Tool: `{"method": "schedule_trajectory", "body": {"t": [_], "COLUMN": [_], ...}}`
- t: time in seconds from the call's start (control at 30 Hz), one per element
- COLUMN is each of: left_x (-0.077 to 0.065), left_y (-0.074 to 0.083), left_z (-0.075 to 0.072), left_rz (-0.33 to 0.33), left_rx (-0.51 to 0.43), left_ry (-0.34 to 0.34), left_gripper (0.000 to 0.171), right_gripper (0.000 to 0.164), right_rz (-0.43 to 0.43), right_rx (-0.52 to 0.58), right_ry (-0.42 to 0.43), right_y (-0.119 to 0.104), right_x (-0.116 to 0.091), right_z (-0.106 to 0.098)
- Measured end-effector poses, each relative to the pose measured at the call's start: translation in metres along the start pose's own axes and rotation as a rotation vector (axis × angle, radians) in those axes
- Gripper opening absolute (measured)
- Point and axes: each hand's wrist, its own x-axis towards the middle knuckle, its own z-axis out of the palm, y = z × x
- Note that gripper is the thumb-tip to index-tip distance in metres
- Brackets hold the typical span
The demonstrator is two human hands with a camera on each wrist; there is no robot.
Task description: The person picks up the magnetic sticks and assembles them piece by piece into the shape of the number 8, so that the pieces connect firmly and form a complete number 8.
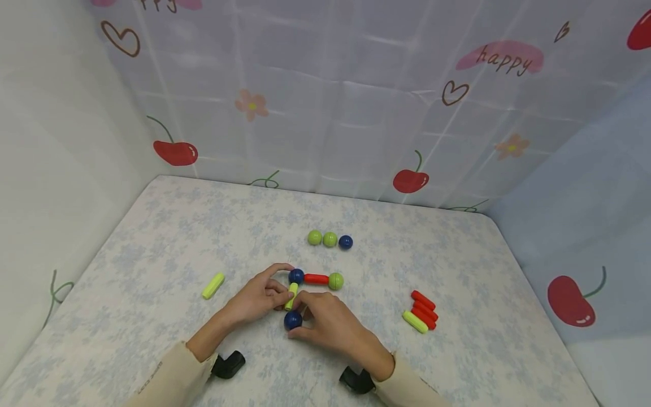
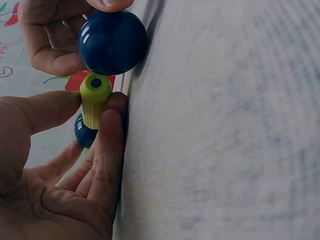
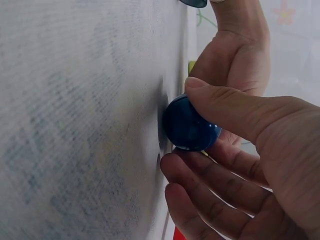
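My left hand (image 1: 258, 298) pinches a yellow-green rod (image 2: 95, 102) between thumb and fingers. The rod's far end meets a blue ball (image 1: 296, 276), which a left finger touches. From that ball a red rod (image 1: 316, 279) runs right to a green ball (image 1: 335, 281). My right hand (image 1: 330, 325) holds a second blue ball (image 3: 189, 124) between thumb and fingers, close to the rod's near end. In the left wrist view this ball sits just past the rod's open end; whether they touch I cannot tell.
Two green balls (image 1: 315, 237) and a blue ball (image 1: 346, 242) stand in a row farther back. A loose yellow-green rod (image 1: 213, 285) lies to the left. On the right, several red rods (image 1: 424, 308) lie beside another yellow-green rod (image 1: 415, 321). A patterned curtain (image 1: 325, 102) borders the table's back.
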Motion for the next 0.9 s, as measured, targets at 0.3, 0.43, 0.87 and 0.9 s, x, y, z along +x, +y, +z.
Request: {"method": "schedule_trajectory", "body": {"t": [0.3,0.43,0.87,0.9], "left_x": [-0.001,-0.002,-0.001,0.000], "left_y": [0.001,0.002,0.000,-0.001], "left_z": [0.000,0.000,0.000,0.000], "left_rz": [-0.007,-0.010,-0.001,-0.003], "left_rx": [0.002,0.000,-0.011,-0.012], "left_ry": [-0.002,0.000,-0.005,-0.004], "left_gripper": [0.053,0.054,0.054,0.054], "right_gripper": [0.033,0.032,0.028,0.028], "right_rz": [-0.002,-0.003,0.048,0.056], "right_rx": [-0.018,-0.036,-0.033,-0.030], "right_ry": [0.006,0.020,0.042,0.049], "right_y": [-0.002,-0.002,0.000,0.001], "right_x": [-0.001,0.000,-0.003,-0.004], "right_z": [0.000,0.000,-0.013,-0.016]}}
